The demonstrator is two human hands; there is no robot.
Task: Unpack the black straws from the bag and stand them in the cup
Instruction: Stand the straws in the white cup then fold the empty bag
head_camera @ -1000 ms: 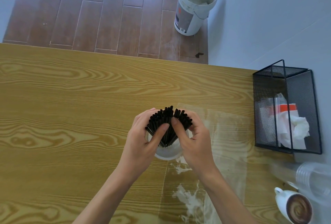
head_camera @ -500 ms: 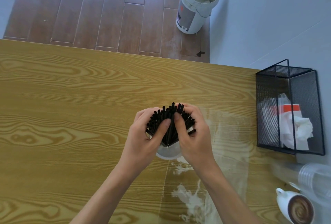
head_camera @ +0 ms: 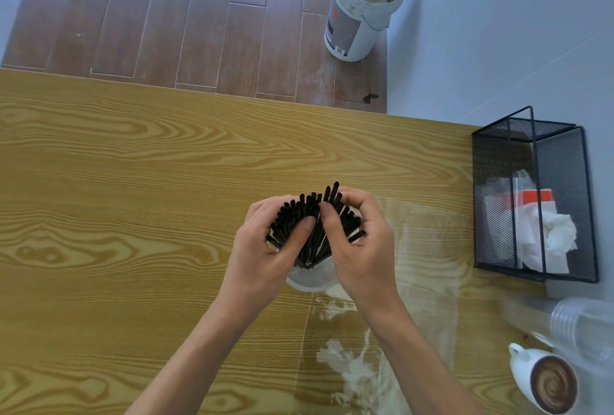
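A thick bundle of black straws (head_camera: 307, 215) stands fanned out in a clear plastic cup (head_camera: 310, 278) near the middle of the wooden table (head_camera: 133, 202). My left hand (head_camera: 265, 248) wraps the bundle's left side, thumb pressed on the straws. My right hand (head_camera: 358, 245) closes around the right side, its fingertips pinching a few straws that stick up higher than the others. The empty clear bag (head_camera: 415, 281) lies flat on the table under and to the right of the cup. Most of the cup is hidden by my hands.
A black mesh bin (head_camera: 531, 195) with paper and wrappers stands at the table's right edge. A stack of clear cups (head_camera: 578, 321) lies on its side and a cup of coffee (head_camera: 548, 381) sits at the lower right. A white bucket (head_camera: 362, 6) stands on the floor beyond.
Both hands have kept hold of the straws in the cup. My right fingers have shifted upward, and a few straws on the right now stick up above the bundle.
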